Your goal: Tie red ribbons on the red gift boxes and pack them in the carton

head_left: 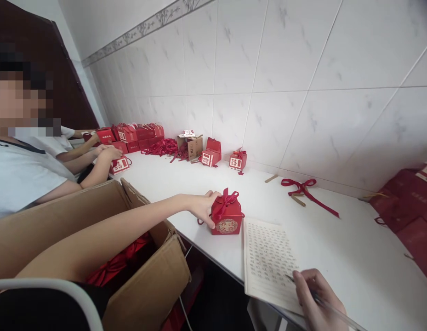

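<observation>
My left hand [203, 209] reaches across from the left and grips the left side of a red gift box [229, 214]. The box stands upright on the white table, with a ribbon bow on top and a gold emblem on its front. My right hand [318, 299] is closed round a pen [332, 309], its tip on the page of an open notebook [268, 257]. Rows of handwritten characters fill most of that page. The notebook lies just right of the red box, close to the table's front edge.
An open cardboard box [147, 280] holding red items stands left of the table. Along the tiled wall are two red boxes [210, 154], a ribbon pile [161, 147], stacked red boxes [137, 135] and a loose bow [299, 186]. A co-worker [27, 174] handles another box at left.
</observation>
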Tool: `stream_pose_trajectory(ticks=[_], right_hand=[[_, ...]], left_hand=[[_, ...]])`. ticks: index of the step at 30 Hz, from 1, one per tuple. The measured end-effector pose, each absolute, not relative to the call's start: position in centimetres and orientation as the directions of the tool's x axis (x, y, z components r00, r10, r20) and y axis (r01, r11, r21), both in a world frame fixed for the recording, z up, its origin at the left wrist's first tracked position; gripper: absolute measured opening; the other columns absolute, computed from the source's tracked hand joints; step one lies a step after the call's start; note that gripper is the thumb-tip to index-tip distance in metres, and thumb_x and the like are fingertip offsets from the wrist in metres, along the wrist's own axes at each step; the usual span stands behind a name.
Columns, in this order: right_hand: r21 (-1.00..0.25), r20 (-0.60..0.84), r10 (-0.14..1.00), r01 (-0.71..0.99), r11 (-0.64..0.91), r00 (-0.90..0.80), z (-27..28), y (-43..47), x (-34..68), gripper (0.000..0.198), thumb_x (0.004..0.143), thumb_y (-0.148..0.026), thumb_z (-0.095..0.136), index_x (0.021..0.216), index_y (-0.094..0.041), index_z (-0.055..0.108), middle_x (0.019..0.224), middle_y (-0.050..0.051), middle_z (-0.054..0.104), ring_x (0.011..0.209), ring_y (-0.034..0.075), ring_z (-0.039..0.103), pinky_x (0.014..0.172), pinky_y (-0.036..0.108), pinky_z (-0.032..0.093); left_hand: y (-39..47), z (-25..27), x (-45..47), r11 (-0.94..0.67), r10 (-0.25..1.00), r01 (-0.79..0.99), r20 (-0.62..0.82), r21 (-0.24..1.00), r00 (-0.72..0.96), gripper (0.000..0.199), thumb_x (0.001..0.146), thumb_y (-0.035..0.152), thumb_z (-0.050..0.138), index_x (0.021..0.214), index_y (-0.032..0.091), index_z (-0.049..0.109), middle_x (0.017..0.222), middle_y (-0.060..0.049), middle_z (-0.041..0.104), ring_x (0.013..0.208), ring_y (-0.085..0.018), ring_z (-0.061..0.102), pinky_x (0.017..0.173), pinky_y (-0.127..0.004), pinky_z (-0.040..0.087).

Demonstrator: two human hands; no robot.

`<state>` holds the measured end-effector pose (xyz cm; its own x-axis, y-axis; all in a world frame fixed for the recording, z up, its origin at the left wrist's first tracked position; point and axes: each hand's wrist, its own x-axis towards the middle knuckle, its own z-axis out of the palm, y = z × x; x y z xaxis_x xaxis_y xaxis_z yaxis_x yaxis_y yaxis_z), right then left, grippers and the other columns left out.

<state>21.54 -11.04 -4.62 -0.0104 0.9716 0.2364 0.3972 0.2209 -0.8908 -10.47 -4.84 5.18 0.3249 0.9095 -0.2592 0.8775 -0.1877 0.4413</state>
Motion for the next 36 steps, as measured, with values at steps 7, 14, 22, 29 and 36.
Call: stream_pose_trajectory(ticks=[7, 14, 22, 29, 36], right_hand=[[-0.766, 0.159, 0.807, 0.445, 0.464, -0.569, 0.9, -8.7, 21.1, 0.049, 0.085, -0.066, 0.033, 0.071, -0.022, 0.052, 0.051, 0.000, 0.056, 0.040, 0.014, 0.050, 0.043, 0.023, 0.038], [-0.395, 0.136, 0.683, 0.593, 0.702, -0.718, 7.3, -3.5, 15.5, 0.022, 0.086, -0.043, 0.054, 0.082, -0.022, 0.052, 0.060, 0.000, 0.056, 0.051, 0.015, 0.050, 0.048, 0.024, 0.032], [-0.305, -0.050, 0.625, 0.608, 0.734, -0.779, 7.5, -0.1, 12.9, 0.011, 0.080, -0.014, 0.055, 0.073, -0.019, 0.049, 0.061, -0.003, 0.049, 0.051, 0.011, 0.042, 0.047, 0.022, 0.027], [-0.411, 0.083, 0.637, 0.556, 0.722, -0.766, 7.1, 1.2, 13.5, 0.009, 0.081, -0.011, 0.050, 0.078, -0.020, 0.049, 0.060, -0.004, 0.050, 0.052, 0.011, 0.041, 0.050, 0.022, 0.029], [-0.412, 0.257, 0.673, 0.551, 0.726, -0.694, 6.9, 1.2, 12.8, 0.012, 0.083, -0.012, 0.051, 0.078, -0.020, 0.044, 0.066, -0.003, 0.052, 0.054, 0.012, 0.043, 0.052, 0.023, 0.030]], left_hand=[[-6.8, 6.3, -8.8, -0.169, 0.950, 0.877, -0.163, 0.449, 0.266, 0.058, 0.062, 0.045, 0.068, 0.111, 0.022, 0.047, 0.105, -0.005, 0.060, 0.090, -0.023, 0.060, 0.072, -0.028, 0.045], [-7.9, 4.3, -8.1, -0.219, 0.964, 0.953, 0.199, 0.209, 0.178, 0.026, 0.080, 0.043, 0.047, 0.087, 0.019, 0.053, 0.079, -0.004, 0.060, 0.076, -0.022, 0.059, 0.068, -0.031, 0.044], [-7.2, 3.3, -8.0, -0.358, 0.901, 0.911, 0.330, 0.203, 0.281, 0.022, 0.087, 0.027, 0.045, 0.105, 0.015, 0.052, 0.107, -0.009, 0.058, 0.101, -0.021, 0.053, 0.090, -0.035, 0.042], [-7.3, 3.0, -8.0, -0.450, 0.857, 0.879, 0.353, 0.159, 0.375, 0.022, 0.090, 0.026, 0.041, 0.072, 0.016, 0.048, 0.076, -0.003, 0.053, 0.073, -0.015, 0.049, 0.073, -0.029, 0.041], [-7.7, 3.0, -7.9, -0.643, 0.734, 0.740, 0.433, 0.195, 0.523, 0.015, 0.085, 0.017, 0.045, 0.071, 0.016, 0.050, 0.081, -0.006, 0.054, 0.077, -0.015, 0.050, 0.069, -0.025, 0.043]])
